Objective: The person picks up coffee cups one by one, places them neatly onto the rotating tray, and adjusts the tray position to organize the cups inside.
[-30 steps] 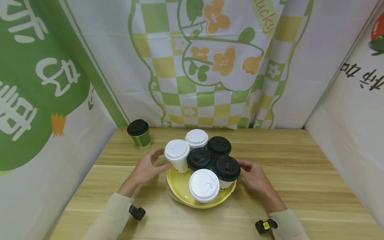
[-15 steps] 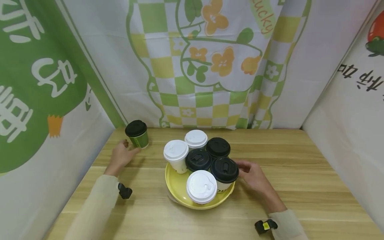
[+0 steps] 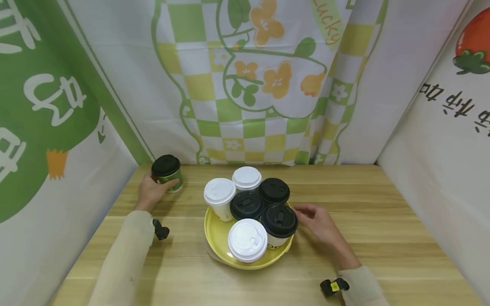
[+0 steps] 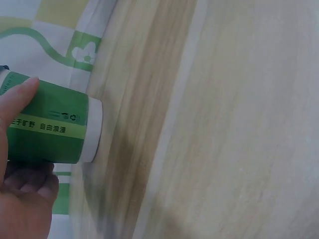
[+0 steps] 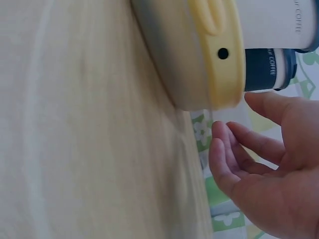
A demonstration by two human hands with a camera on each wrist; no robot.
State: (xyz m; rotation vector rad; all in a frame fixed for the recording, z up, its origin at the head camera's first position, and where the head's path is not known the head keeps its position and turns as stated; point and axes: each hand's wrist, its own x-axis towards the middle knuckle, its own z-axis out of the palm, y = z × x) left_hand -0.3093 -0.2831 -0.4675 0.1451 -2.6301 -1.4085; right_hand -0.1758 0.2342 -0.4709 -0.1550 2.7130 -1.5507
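At the table's back left, my left hand (image 3: 150, 191) holds a green paper coffee cup (image 3: 174, 180) with a black lid. In the left wrist view the thumb lies on one side of the green cup (image 4: 55, 107) and the fingers curl at the other. The cup stands upright on the table. Beside the right rim of a yellow round tray (image 3: 214, 242), my right hand (image 3: 319, 223) hovers with loosely bent fingers and nothing in them. The right wrist view shows its fingertips just off the yellow rim (image 5: 227, 74).
On the tray stand several lidded coffee cups, among them a white-lidded cup (image 3: 248, 240) at the front and a black-lidded cup (image 3: 279, 221) at its right. A wooden table (image 3: 383, 238) bears everything. Printed cloth (image 3: 249, 127) hangs along its back edge and both sides.
My left hand has left the white cup on the tray's left side, moved left and taken hold of the green cup. My right hand stays beside the tray. The head view has shifted slightly.
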